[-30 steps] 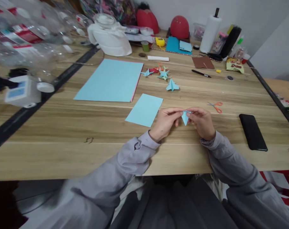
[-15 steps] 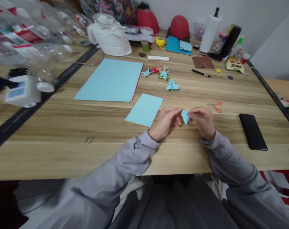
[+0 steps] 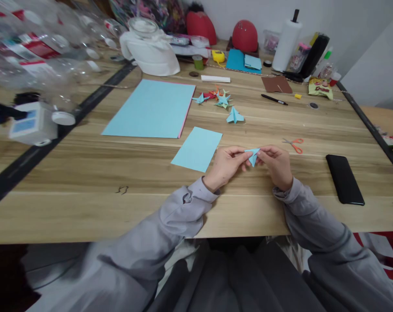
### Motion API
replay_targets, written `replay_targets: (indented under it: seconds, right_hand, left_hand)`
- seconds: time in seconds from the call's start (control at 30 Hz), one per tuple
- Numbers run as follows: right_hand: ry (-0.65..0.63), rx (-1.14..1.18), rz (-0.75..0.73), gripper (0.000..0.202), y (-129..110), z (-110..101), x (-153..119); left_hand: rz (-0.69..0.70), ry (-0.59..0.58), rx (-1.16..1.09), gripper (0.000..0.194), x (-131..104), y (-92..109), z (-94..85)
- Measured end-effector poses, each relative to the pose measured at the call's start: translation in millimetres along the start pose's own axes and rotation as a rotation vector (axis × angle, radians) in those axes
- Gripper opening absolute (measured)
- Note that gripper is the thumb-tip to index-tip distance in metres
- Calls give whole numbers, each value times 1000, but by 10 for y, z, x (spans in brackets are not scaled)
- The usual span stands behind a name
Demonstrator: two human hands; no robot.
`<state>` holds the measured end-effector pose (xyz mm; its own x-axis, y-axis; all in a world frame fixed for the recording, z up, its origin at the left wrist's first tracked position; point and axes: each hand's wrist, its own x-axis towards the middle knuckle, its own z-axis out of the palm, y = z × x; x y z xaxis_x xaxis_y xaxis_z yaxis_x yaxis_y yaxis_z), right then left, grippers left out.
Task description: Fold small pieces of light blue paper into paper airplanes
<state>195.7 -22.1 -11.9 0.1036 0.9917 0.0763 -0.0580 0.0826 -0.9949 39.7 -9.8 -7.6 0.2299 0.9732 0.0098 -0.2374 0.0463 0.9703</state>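
Note:
A small folded light-blue paper (image 3: 253, 158), roughly triangular with a point facing down, is held between my two hands above the table. My left hand (image 3: 225, 165) pinches its left side, thumb on top. My right hand (image 3: 276, 164) grips its right corner with thumb and fingers. Left of my hands lies a flat blue rectangle of paper (image 3: 197, 149). Beyond it sits a folded blue paper piece with spread wings (image 3: 234, 116), and behind that a cluster of folded red, orange, green and blue shapes (image 3: 221, 99).
A large blue sheet stack (image 3: 151, 108) lies at the left. Orange-handled scissors (image 3: 295, 145) and a black phone (image 3: 345, 179) rest on the right, a pen (image 3: 274, 99) farther back. Plastic bottles (image 3: 40, 47) crowd the far left; a paper roll (image 3: 286, 47) stands behind.
My left thumb has moved right onto the front of the folded blue paper, whose top left now reaches out over my fingers. The paper has tilted slightly.

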Motion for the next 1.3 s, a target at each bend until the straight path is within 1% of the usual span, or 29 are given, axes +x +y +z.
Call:
replay_targets:
  seconds: [0.13,0.27,0.33,0.47,0.6,0.73,0.83,0.97,1.3]
  right_hand:
    - [-57,54,26,39,-31,6,-8]
    - [-23,-59,22,42,-57,21,-8]
    - [-19,-68,23,41,-57,22,-6]
    - [-34,-30,10,36,-42,18,-3]
    - [-23,-43,-44,28,-43,18,-9]
    - [-12,-61,-95,21,-58,16,-12]
    - [-9,-87,-124,19,-62,12,-8]
    - [-7,-138,-143,20,-45,9,-4]
    - [-3,-175,-147,28,-25,15,-21]
  left_hand:
    - [19,6,42,27,0,12,-20]
    - [51,-25,87,29,-4,1,-19]
    - [66,-31,79,32,-6,-3,-12]
    - [31,-44,28,35,-13,14,-5]
    - [-28,-59,-28,36,-21,36,-13]
    - [-27,-42,-38,35,-21,39,-12]
    - [-19,-40,-20,38,-21,43,1]
    - [-11,-38,13,41,-23,49,18]
    - [36,-60,49,40,-6,22,1]
